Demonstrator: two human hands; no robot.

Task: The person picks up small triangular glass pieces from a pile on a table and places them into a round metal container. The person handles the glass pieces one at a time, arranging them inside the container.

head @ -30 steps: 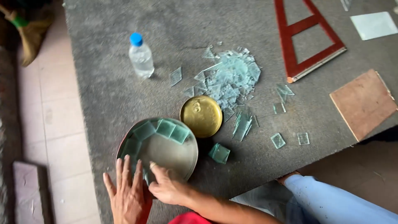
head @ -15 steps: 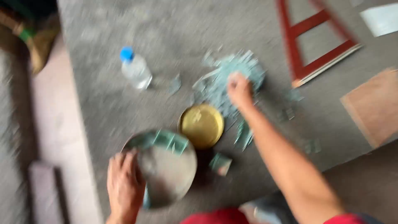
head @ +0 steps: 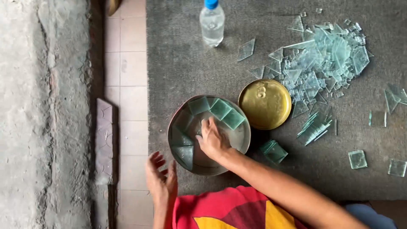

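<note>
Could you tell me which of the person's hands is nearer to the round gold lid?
The right hand is nearer, resting inside the grey dish just left of the gold lid. The left hand hovers past the dish's lower-left edge.

I'm seeing my right hand (head: pixel 213 140) reaching toward eleven o'clock, fingers (head: pixel 205 126) pressing down; my left hand (head: pixel 162 179) is hovering open, fingers spread.

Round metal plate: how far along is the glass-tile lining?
Done: square glass tiles cover the round metal plate from top rim down its left. In hand: right hand presses inside; left hand hovers open. Left: the plate's right and bottom rim are bare; cut squares wait.
</note>
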